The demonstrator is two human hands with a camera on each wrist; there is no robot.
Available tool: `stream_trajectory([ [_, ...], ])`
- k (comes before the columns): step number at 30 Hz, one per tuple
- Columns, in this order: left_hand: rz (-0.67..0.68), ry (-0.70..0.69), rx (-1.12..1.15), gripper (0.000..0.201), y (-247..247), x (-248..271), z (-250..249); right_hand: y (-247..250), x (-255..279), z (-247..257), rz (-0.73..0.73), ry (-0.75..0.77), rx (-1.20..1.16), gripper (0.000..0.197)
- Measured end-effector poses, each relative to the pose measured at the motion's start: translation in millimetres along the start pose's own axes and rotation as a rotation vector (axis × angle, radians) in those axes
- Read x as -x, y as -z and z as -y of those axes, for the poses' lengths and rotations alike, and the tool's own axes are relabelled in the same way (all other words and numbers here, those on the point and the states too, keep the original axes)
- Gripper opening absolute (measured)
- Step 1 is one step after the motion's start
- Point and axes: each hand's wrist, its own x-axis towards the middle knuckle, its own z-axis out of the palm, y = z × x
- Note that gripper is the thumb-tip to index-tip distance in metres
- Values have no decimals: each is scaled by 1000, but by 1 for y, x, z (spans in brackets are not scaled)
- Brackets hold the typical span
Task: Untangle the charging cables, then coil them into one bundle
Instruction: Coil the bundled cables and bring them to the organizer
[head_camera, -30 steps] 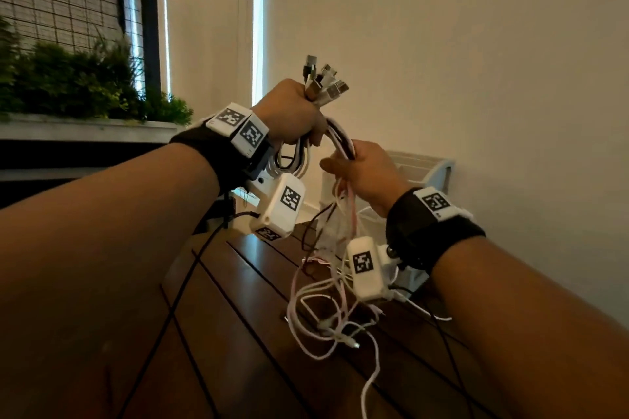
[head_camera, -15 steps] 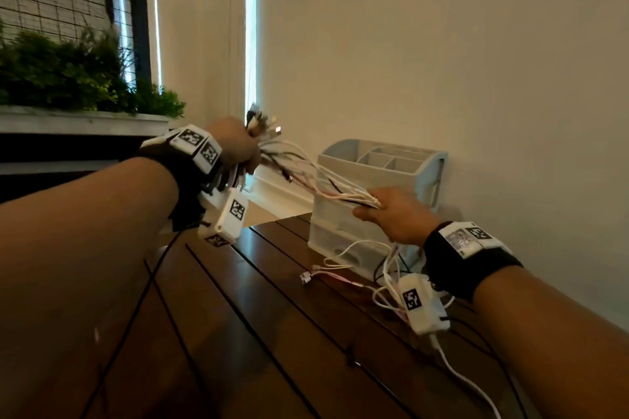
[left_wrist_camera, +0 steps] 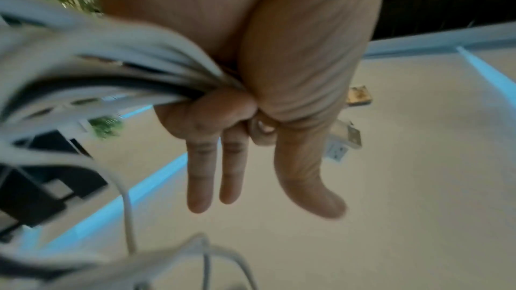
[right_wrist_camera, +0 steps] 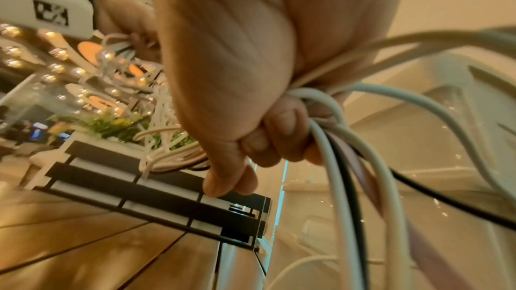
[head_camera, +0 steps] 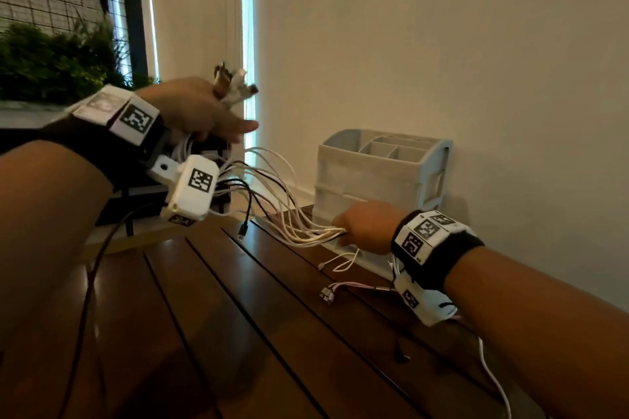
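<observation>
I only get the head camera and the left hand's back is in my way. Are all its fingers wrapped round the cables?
Observer: No. On the left wrist view, the left hand pinches the charging cables at the base of its thumb, while two fingers point out straight.
Child: Is the other hand squeezing them?
Observer: Yes. The right wrist view shows the right hand with its fingers curled round several white cables and a black one.
Child: What's past that thumb?
Observer: A slatted wooden table, seen from underneath the hand.
</observation>
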Motion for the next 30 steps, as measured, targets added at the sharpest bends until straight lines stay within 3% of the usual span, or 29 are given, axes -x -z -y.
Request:
stream_trajectory([
  [5, 55, -191, -183, 41, -57, 24, -35, 10, -9, 28, -59, 130, 3, 25],
  [8, 21, -306, -214, 38, -90, 24, -37, 18, -14, 41, -89, 184, -62, 31],
  [13, 313, -152, -32, 38, -86, 23, -13, 25, -13, 24, -175, 194, -63, 19],
  [15, 349, -156, 25, 33, -94, 27, -3, 31, -16, 21, -232, 211, -79, 21],
  [19, 266, -181, 171, 29, -112, 28, 6, 41, -16, 27, -288, 318, -91, 21],
  [22, 217, -174, 162, 20, -113, 26, 5, 41, -15, 25, -308, 226, -139, 21],
  [25, 169, -145, 127, 14, -103, 23, -2, 42, -10, 17, -351, 147, -412, 21],
  [28, 81, -78, 61, 14, -82, 15, -6, 40, -1, 6, -287, 110, -638, 15],
  [30, 60, -46, 56, 18, -68, 11, -7, 32, 4, -3, -262, 64, -661, 9],
])
